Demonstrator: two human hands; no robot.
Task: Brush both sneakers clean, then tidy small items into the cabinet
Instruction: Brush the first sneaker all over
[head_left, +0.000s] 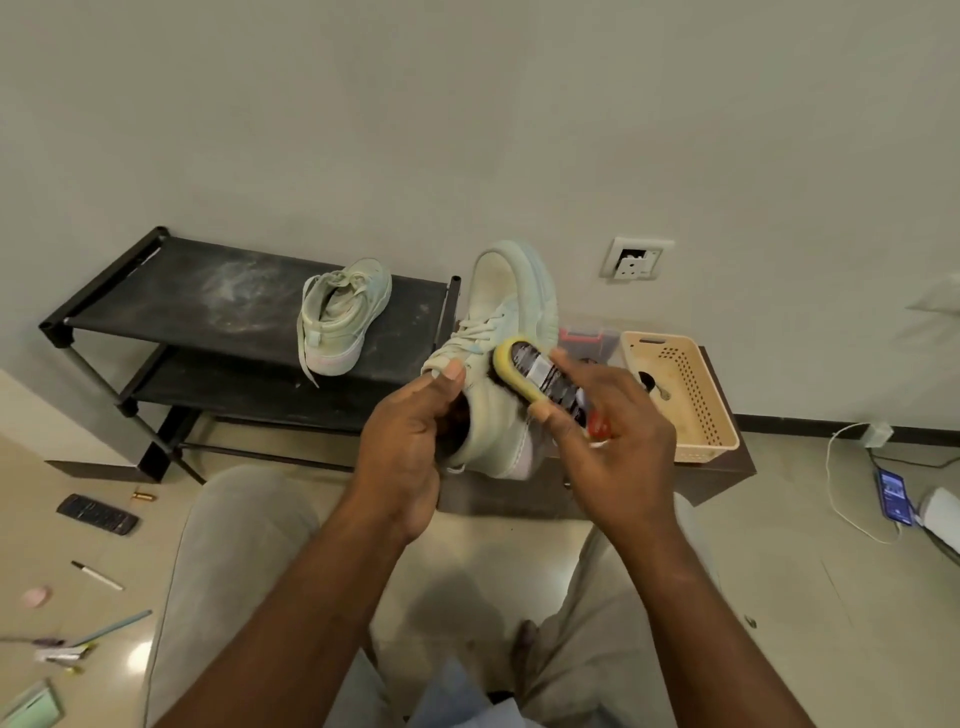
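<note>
My left hand (410, 441) grips a pale green sneaker (506, 332) by its collar, fingers inside the opening, toe pointing up and away. My right hand (613, 441) holds a yellow-edged shoe brush (540, 376) with a dark label, bristles pressed against the sneaker's side near the laces. The second pale green sneaker (340, 317) rests on the top shelf of a black shoe rack (171, 291), laces hanging over the front edge.
A beige perforated basket (691, 405) sits on a low dark cabinet (727, 473) to the right. On the floor at left lie a remote (97, 513), a marker (96, 575), a pink disc (36, 596) and several pens. A phone (894, 496) charges at right.
</note>
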